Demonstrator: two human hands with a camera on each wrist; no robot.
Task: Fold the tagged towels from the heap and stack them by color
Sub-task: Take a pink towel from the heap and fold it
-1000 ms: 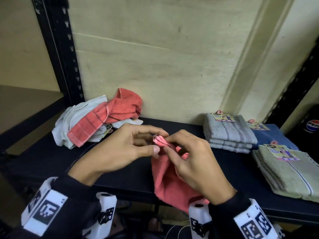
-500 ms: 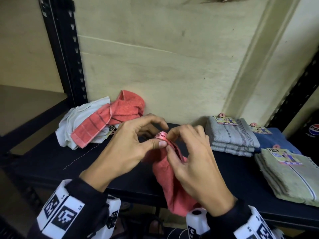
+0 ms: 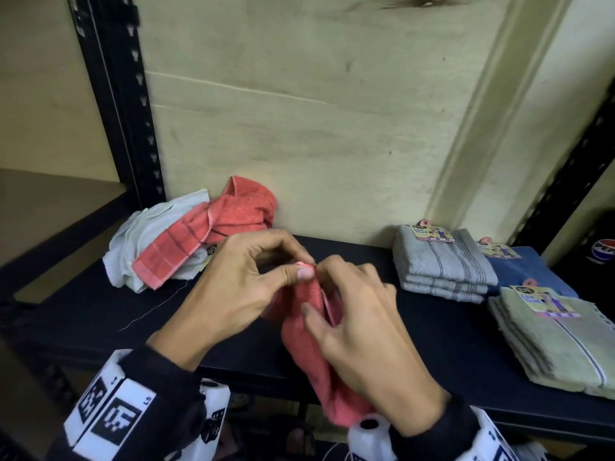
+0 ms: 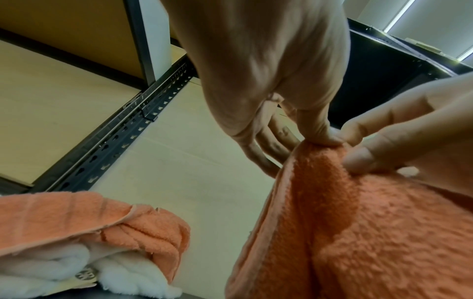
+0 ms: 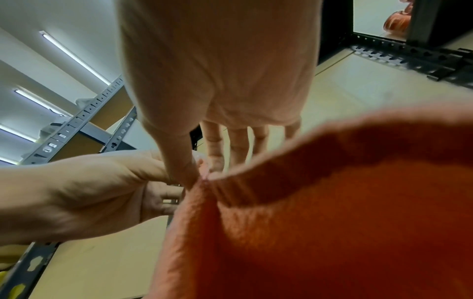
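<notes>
A coral towel is held up at the centre of the frame, above the front edge of the dark shelf. Its top corner is pinched between thumb and forefinger of the left hand, and the right hand is closed on the same corner just beside it; the rest of the cloth hangs down below the wrists. The heap, a white towel under another coral one, lies at the left of the frame by the back wall. At the right, folded tagged stacks are seen: grey, blue behind, apparently only one towel, and green nearest.
</notes>
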